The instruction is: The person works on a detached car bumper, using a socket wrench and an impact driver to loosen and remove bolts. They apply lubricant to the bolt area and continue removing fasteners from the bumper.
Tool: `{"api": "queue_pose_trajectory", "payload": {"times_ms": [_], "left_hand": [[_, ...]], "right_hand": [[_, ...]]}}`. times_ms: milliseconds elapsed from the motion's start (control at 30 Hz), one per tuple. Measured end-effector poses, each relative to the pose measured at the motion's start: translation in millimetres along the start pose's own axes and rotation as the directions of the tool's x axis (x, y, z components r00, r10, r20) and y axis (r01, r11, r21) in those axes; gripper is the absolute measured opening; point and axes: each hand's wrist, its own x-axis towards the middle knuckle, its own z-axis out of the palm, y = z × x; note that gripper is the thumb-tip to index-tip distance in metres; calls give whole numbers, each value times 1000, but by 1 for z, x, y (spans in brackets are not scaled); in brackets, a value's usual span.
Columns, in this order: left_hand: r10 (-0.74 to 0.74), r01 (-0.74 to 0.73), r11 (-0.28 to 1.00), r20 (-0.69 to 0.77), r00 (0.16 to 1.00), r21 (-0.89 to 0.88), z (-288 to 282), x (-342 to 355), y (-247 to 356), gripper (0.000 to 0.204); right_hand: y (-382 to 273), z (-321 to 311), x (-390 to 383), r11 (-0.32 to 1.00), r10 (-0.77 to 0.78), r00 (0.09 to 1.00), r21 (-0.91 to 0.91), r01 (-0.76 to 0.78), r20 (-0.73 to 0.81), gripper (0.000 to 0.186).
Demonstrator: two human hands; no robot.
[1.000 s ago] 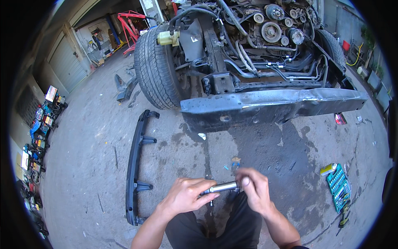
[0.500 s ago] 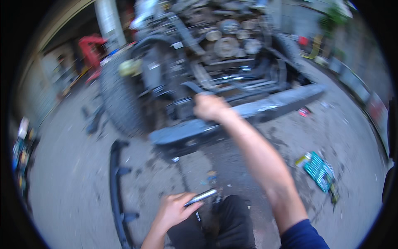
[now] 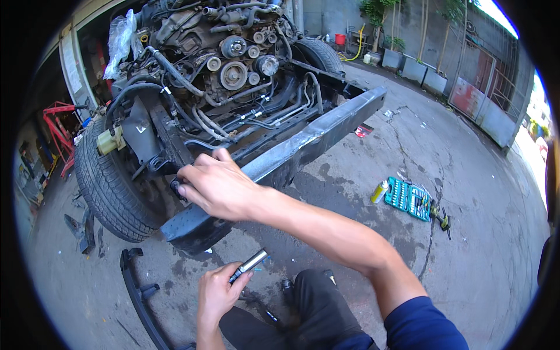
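Observation:
In my left hand (image 3: 217, 291), low in the middle, is a short silver-and-black cylinder (image 3: 249, 265) that looks like a flashlight, its silver end tilted up to the right. My right arm reaches across to the left end of the bare vehicle front. There my right hand (image 3: 219, 185) is curled over the dark front crossmember (image 3: 303, 137), its fingers closed around a small black rounded part (image 3: 178, 189). Whether that part is loose or fixed to the frame cannot be seen. Behind the hand lie black hoses and the exposed engine (image 3: 233, 73) with its pulleys.
The left front tire (image 3: 108, 184) stands beside my right hand. A long black curved trim piece (image 3: 137, 291) lies on the ground at the left. To the right lie a teal socket set case (image 3: 408, 198), a yellow spray can (image 3: 379, 191) and a green-and-black power tool (image 3: 441, 217).
My right hand has moved left and nearer along the crossmember, to its left end. The view has swung right. My left hand still holds the cylinder, now angled more steeply.

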Motion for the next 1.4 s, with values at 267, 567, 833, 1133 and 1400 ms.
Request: {"api": "queue_pose_trajectory", "payload": {"times_ms": [267, 567, 833, 1133, 1400], "left_hand": [[184, -183, 983, -43, 982, 31, 0, -24, -8, 24], [427, -438, 897, 144, 893, 58, 2, -51, -5, 27], [418, -459, 887, 348, 839, 41, -19, -37, 2, 25], [285, -372, 877, 293, 913, 305, 4, -49, 32, 23], [441, -489, 761, 213, 872, 427, 21, -54, 20, 49]], "right_hand": [[-72, -4, -184, 616, 658, 736, 449, -648, 160, 39], [-126, 7, -265, 179, 748, 622, 831, -526, 232, 25], [-132, 8, -265, 316, 615, 760, 818, -480, 209, 21], [-122, 21, -241, 556, 660, 736, 560, -614, 151, 26], [-110, 34, -251, 828, 479, 870, 392, -402, -119, 31]]}}
